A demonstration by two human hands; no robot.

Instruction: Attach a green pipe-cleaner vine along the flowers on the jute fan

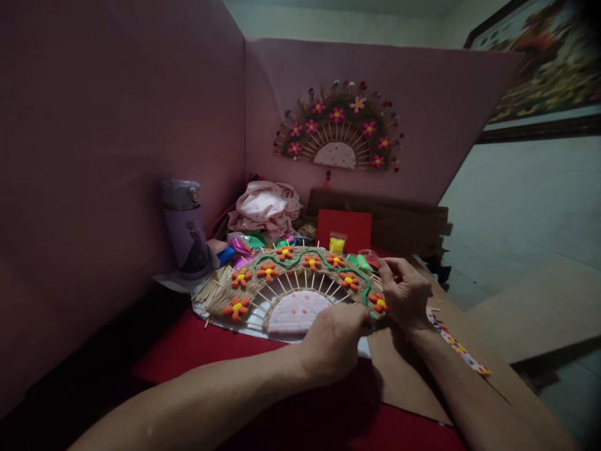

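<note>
A half-round craft fan point(277, 266) made of thin sticks wound with brown twine lies in front of me. Orange clay flowers with yellow centres point(237, 308) dot its band, and a wavy green strand point(367, 294) runs among them to the right end. Its pale inner half-disc point(298, 311) carries small coloured spots. My left hand point(335, 341) is closed at the fan's lower right, fingertips at the green strand's end; what they pinch is hidden. My right hand point(404, 291) is closed at the fan's right edge, thumb and finger together, their contents unclear.
A purple flask point(185, 228) stands at left, near loose sticks point(213, 285). Behind the fan are crumpled pink cloth point(265, 207), a red card point(345, 229), and a yellow clay packet point(337, 244). A finished fan point(335, 134) hangs on the pink panel. Cardboard point(404, 382) lies at right.
</note>
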